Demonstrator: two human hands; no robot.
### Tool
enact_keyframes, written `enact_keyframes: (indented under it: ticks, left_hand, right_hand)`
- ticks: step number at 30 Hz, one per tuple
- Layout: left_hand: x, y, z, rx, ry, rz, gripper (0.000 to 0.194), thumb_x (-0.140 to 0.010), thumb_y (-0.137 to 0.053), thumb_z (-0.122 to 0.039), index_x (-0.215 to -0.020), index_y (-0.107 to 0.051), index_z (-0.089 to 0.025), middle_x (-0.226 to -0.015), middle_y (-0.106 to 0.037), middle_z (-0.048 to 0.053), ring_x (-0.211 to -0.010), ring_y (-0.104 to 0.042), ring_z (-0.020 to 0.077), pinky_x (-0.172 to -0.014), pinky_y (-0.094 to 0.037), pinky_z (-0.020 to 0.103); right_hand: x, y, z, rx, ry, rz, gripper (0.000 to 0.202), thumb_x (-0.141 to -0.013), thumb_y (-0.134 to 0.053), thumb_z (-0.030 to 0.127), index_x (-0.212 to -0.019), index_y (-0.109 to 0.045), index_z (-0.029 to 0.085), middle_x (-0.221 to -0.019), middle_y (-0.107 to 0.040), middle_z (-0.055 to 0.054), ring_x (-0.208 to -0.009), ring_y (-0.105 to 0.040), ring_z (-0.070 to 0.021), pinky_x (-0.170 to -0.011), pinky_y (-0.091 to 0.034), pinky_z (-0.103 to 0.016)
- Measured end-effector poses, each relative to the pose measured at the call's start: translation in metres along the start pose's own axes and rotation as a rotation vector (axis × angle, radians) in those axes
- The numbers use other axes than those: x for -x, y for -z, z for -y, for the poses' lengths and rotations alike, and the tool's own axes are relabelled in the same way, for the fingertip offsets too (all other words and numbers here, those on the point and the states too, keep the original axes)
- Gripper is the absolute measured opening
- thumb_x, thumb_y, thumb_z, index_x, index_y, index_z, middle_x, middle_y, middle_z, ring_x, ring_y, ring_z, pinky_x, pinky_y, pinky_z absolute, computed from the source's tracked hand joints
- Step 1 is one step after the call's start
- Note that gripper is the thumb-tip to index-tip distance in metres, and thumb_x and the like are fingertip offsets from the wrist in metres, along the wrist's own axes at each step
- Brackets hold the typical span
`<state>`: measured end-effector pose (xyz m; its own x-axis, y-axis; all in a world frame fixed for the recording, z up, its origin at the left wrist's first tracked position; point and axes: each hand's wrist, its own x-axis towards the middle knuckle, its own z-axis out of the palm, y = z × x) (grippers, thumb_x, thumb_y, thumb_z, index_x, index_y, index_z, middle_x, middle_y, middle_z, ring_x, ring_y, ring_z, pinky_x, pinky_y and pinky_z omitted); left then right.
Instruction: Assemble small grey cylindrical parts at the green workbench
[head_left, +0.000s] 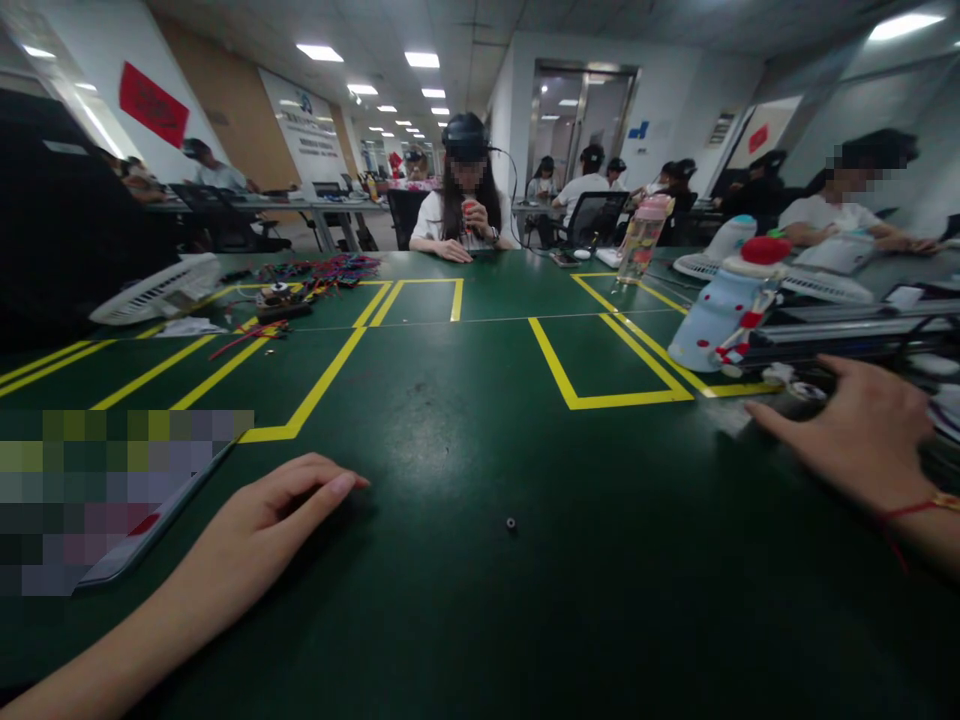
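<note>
My left hand (300,505) rests on the green tabletop (420,620), fingers loosely extended and holding nothing that I can see. A small dark ring-like piece (511,524) lies on the table, to the right of that hand. At the right side, my right hand (862,430) hovers with thumb and fingers spread apart. Just beyond its fingers are a round metallic part (807,391) and a small pale piece (780,373); I cannot tell whether the fingertips touch anything. A blue bottle (709,320) with a red lid stands farther back.
A blurred flat sheet or screen (217,470) lies left of my left arm. Farther back are tangled wires (337,270), a white fan (161,290), a pink-lidded bottle (641,245) and metal rails (862,320). Yellow tape (630,402) marks the table. A person (465,205) sits opposite.
</note>
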<state>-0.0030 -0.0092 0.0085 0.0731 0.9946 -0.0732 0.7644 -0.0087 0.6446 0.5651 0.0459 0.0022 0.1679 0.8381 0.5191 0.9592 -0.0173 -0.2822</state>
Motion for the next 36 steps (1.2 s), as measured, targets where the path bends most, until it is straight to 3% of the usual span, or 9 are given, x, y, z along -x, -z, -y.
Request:
enact_keyframes:
  ticks: [3, 7, 11, 15, 19, 21, 26, 30, 36]
  left_hand:
    - [0.001, -0.001, -0.001, -0.001, 0.006, -0.017, 0.043, -0.092, -0.049, -0.060, -0.099, -0.074, -0.026, -0.106, -0.074, 0.001, -0.102, -0.065, 0.0265, -0.087, -0.050, 0.033]
    - [0.001, -0.001, 0.002, 0.006, 0.001, -0.033, 0.044, -0.091, -0.048, -0.061, -0.099, -0.073, -0.026, -0.105, -0.073, 0.001, -0.102, -0.064, 0.0271, -0.087, -0.049, 0.034]
    - [0.000, 0.000, 0.010, -0.001, -0.015, -0.026, 0.047, -0.090, -0.047, -0.065, -0.097, -0.073, -0.026, -0.104, -0.072, 0.002, -0.102, -0.064, 0.0266, -0.088, -0.047, 0.034]
    - [-0.001, 0.001, 0.013, 0.009, 0.007, -0.031, 0.047, -0.090, -0.047, -0.066, -0.098, -0.072, -0.027, -0.105, -0.071, 0.002, -0.102, -0.063, 0.0264, -0.088, -0.045, 0.034]
    - [-0.003, 0.000, 0.014, 0.011, 0.017, -0.013, 0.046, -0.091, -0.047, -0.066, -0.099, -0.071, -0.027, -0.108, -0.070, 0.001, -0.105, -0.062, 0.0264, -0.089, -0.043, 0.034]
    - [-0.003, -0.001, 0.014, 0.014, 0.012, -0.006, 0.045, -0.090, -0.048, -0.065, -0.098, -0.071, -0.027, -0.107, -0.070, 0.001, -0.104, -0.063, 0.0262, -0.089, -0.043, 0.034]
    - [0.001, -0.002, 0.013, 0.023, 0.023, -0.010, 0.046, -0.089, -0.048, -0.066, -0.097, -0.070, -0.027, -0.105, -0.070, 0.002, -0.103, -0.063, 0.0263, -0.089, -0.043, 0.034]
    - [0.002, -0.001, 0.013, 0.011, 0.042, -0.018, 0.047, -0.089, -0.047, -0.066, -0.100, -0.071, -0.027, -0.107, -0.070, 0.002, -0.106, -0.062, 0.0275, -0.090, -0.043, 0.035]
    - [0.000, -0.001, 0.016, 0.003, 0.040, -0.012, 0.046, -0.089, -0.048, -0.066, -0.100, -0.072, -0.028, -0.108, -0.071, 0.001, -0.107, -0.062, 0.0275, -0.089, -0.044, 0.034]
  right_hand:
    - [0.019, -0.005, 0.075, 0.024, 0.244, -0.024, 0.067, -0.082, -0.059, 0.060, -0.137, -0.046, 0.023, -0.145, -0.043, -0.016, -0.137, -0.036, -0.0383, -0.113, -0.025, -0.061]
    - [0.057, -0.019, 0.186, -0.325, 0.551, 0.542, 0.054, -0.083, -0.061, 0.062, -0.127, -0.062, 0.031, -0.137, -0.055, -0.007, -0.127, -0.048, -0.0288, -0.104, -0.038, -0.052]
    - [0.072, -0.029, 0.231, -0.478, 0.596, 0.713, 0.027, -0.088, -0.062, 0.052, -0.102, -0.074, 0.032, -0.119, -0.065, -0.001, -0.115, -0.055, -0.0219, -0.099, -0.040, -0.046]
    - [0.045, -0.015, 0.187, -0.471, 0.407, 0.518, 0.026, -0.093, -0.056, 0.044, -0.100, -0.073, 0.025, -0.106, -0.070, -0.003, -0.097, -0.062, -0.0162, -0.088, -0.046, -0.034]
    - [0.002, 0.015, 0.097, -0.102, 0.198, 0.085, 0.032, -0.091, -0.055, 0.041, -0.106, -0.073, 0.019, -0.107, -0.071, -0.008, -0.096, -0.064, -0.0193, -0.084, -0.046, -0.033]
    - [-0.016, 0.029, 0.054, 0.149, 0.155, -0.012, 0.036, -0.093, -0.051, 0.039, -0.108, -0.073, 0.016, -0.112, -0.070, -0.012, -0.104, -0.062, -0.0229, -0.085, -0.044, -0.035]
    - [-0.040, 0.044, -0.005, 0.365, -0.193, 0.230, 0.039, -0.092, -0.052, 0.045, -0.114, -0.074, 0.022, -0.121, -0.068, -0.011, -0.103, -0.060, -0.0241, -0.079, -0.041, -0.035]
    - [-0.044, 0.043, -0.009, 0.313, -0.304, 0.372, 0.042, -0.091, -0.054, 0.049, -0.117, -0.073, 0.023, -0.123, -0.068, -0.011, -0.104, -0.060, -0.0237, -0.083, -0.041, -0.034]
    - [-0.045, 0.044, -0.009, 0.330, -0.359, 0.349, 0.043, -0.088, -0.053, 0.052, -0.115, -0.073, 0.025, -0.117, -0.070, -0.009, -0.100, -0.062, -0.0245, -0.081, -0.042, -0.034]
